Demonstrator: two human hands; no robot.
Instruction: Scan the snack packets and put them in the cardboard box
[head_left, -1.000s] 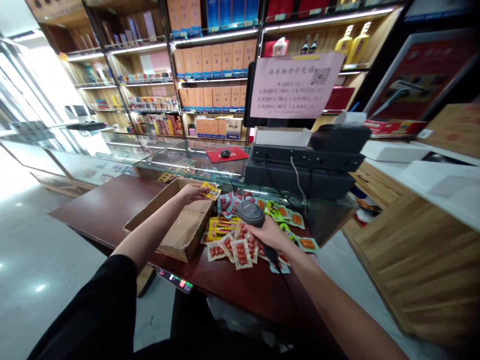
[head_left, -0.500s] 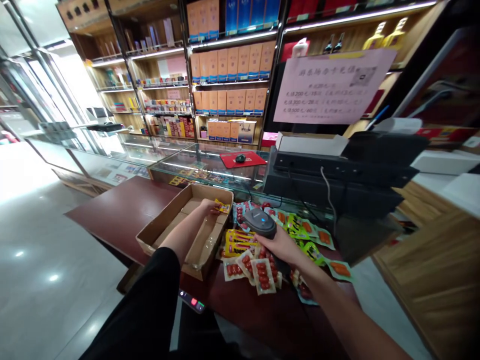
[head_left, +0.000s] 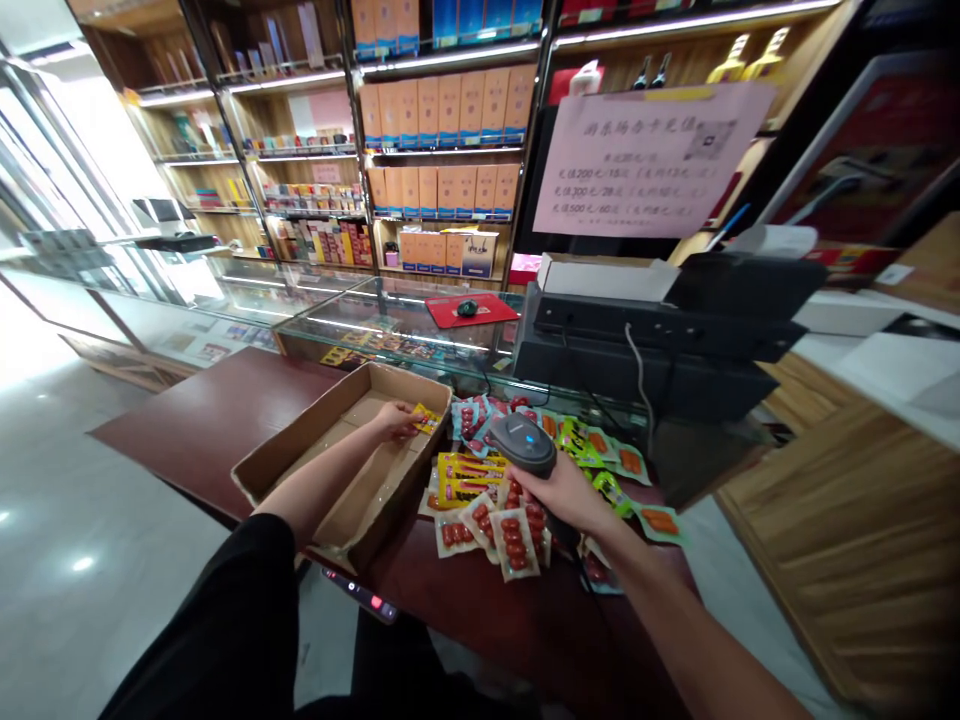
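Over the far end of an open cardboard box [head_left: 255, 455], my left hand [head_left: 396, 420] pinches a small yellow snack packet [head_left: 427, 418]. My right hand [head_left: 559, 490] is wrapped round the handle of a dark grey barcode scanner [head_left: 523, 442], whose blue light is lit. Beneath and around the scanner lie vacuum-packed small sausages [head_left: 514, 545], yellow sausage packets [head_left: 466, 478], green snack packets [head_left: 611, 492] and packs of orange sausages [head_left: 660, 520]. The scanner's cable runs down past my right wrist.
The dark red table [head_left: 225, 410] carries the box and packets. Behind it stands a glass display counter [head_left: 352, 318] with a red mat [head_left: 487, 309] and a computer mouse [head_left: 467, 308]. Black till equipment [head_left: 645, 350] stands at the right. A phone [head_left: 360, 594] shows near the table's front edge.
The view has shifted a little, so most things sit further left and slightly higher. Both hands keep their holds, the left on the yellow packet over the box, the right on the scanner.
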